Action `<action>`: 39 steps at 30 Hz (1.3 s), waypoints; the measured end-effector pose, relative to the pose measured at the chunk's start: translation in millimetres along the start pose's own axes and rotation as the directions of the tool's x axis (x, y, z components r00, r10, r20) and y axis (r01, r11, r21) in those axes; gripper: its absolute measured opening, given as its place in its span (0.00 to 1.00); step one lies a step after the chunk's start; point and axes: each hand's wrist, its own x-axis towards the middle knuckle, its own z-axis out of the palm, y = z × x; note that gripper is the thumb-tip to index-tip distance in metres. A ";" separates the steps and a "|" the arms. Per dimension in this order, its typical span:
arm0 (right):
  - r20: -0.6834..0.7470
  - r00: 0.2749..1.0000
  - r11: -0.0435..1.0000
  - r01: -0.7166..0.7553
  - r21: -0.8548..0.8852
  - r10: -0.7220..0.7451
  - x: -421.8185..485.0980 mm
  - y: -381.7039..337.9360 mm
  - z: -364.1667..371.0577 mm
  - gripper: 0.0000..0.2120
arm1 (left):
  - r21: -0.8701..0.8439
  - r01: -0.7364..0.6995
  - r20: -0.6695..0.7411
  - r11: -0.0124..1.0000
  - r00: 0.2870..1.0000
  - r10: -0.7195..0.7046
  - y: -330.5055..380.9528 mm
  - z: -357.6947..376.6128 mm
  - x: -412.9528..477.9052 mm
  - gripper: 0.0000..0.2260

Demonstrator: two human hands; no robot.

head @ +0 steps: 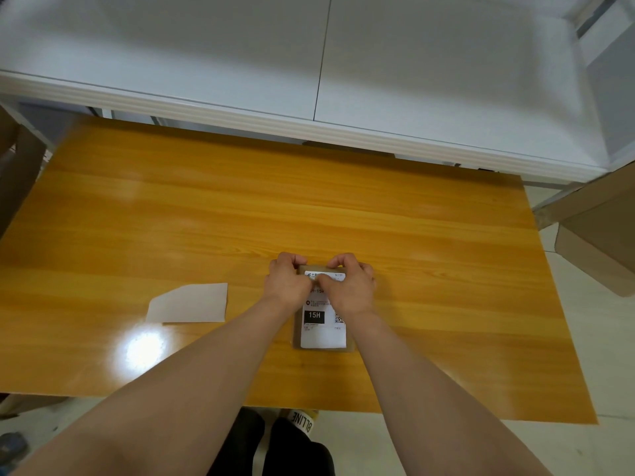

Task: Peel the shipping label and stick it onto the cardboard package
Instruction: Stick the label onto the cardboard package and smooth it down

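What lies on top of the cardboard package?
The white shipping label lies flat on the cardboard package and covers nearly all of it. The left hand and right hand grip the far end, hiding the label's upper part.

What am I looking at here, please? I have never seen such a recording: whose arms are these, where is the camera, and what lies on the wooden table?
There is no machine here: a person works with bare hands, and the one camera sits on their head, looking forward and down. On the wooden table lies a small cardboard package with a white shipping label on its top. The left hand and right hand grip the package's far end, thumbs on the label. To the left lies a pale sheet, probably the peeled backing.
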 end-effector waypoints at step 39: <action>0.393 0.914 0.959 -0.017 0.282 -0.099 6.5 31.0 -4.4 0.42 | 0.272 -0.100 0.123 0.957 0.990 0.068 2.3 -17.9 -27.7 0.41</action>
